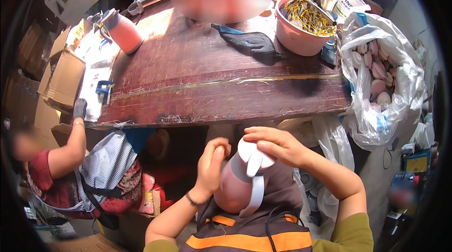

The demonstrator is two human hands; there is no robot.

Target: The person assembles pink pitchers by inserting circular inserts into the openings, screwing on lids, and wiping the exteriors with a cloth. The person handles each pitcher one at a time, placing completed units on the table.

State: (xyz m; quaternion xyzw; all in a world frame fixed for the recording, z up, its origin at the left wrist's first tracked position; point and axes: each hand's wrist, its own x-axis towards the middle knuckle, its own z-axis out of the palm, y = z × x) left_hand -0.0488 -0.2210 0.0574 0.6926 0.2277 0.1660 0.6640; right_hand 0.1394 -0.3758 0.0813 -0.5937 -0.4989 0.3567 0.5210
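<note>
Head view: a pink jug (234, 187) with a white lid (254, 154) and a white handle (257, 195) sits in the person's lap, just below the near edge of the dark wooden table (197, 82). The left hand (211, 164) is curled against the jug's left shoulder, fingers pressed together and bent round its upper side. The right hand (278, 144) lies flat over the lid, fingers together, palm down on top of it.

On the table, a second pink jug (123, 32) lies tipped at the far left corner, a dark cloth (249, 42) rests near the middle, and a pink bowl of yellow wire pieces (301, 23) stands at the far right. Right of the table hangs a clear plastic bag of pink lids (381, 77). Left of the table, another person in a striped apron (106, 167) reaches up to its edge with a gloved hand (80, 109)
</note>
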